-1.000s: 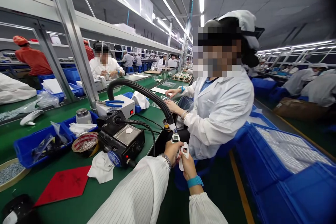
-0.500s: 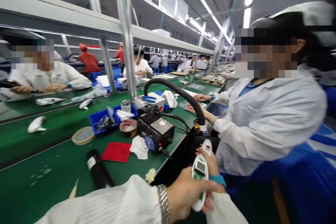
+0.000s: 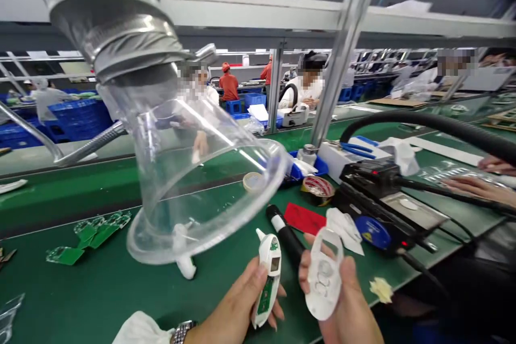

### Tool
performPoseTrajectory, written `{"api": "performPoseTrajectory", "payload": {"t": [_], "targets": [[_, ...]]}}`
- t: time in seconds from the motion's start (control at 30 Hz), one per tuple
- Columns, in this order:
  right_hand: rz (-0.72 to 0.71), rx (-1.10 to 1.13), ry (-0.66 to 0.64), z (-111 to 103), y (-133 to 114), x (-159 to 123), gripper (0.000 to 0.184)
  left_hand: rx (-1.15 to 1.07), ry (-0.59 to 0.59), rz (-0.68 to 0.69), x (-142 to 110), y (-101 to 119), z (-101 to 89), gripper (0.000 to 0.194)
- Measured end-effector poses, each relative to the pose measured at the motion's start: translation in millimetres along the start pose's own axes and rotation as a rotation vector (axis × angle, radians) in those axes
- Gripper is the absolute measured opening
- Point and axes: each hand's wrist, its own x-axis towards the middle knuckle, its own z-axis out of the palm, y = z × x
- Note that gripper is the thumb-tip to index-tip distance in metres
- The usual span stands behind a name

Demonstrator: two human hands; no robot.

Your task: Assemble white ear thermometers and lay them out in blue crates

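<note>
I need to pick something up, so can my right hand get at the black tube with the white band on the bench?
Probably yes: the right hand is right beside the black tube, nothing between them. But it holds a white plastic casing, which likely must go down first.

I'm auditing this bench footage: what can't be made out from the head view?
Head view:
- Screen of the white handheld device: too small to read.
- Lower end of the black tube: hidden behind the white oval casing and right hand.
- Wristwatch on the left hand: face cut off by the bottom edge.
- Co-worker's hands: wrists cut off by the right edge.
</note>
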Motion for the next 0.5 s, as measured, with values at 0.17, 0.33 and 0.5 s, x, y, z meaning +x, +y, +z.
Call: {"api": "performPoseTrajectory", "payload": {"t": [0.17, 0.33, 0.5], "targets": [[0.097, -0.134, -0.005, 20.7, 29.5, 4.6, 0.055, 0.15, 0.127, 0.081, -8.6, 12.6, -11.8, 0.056], [0.06, -0.274, -0.046, 27.1, 41.5, -0.9, 0.059, 0.276, 0.286, 0.122, -7.5, 10.6, -21.3, 0.061], [0.054, -0.393, -0.106, 34.0, 42.5, -7.6, 0.054, 0.28, 0.173, 0.204, 0.7, -4.0, -31.7, 0.061]]}}
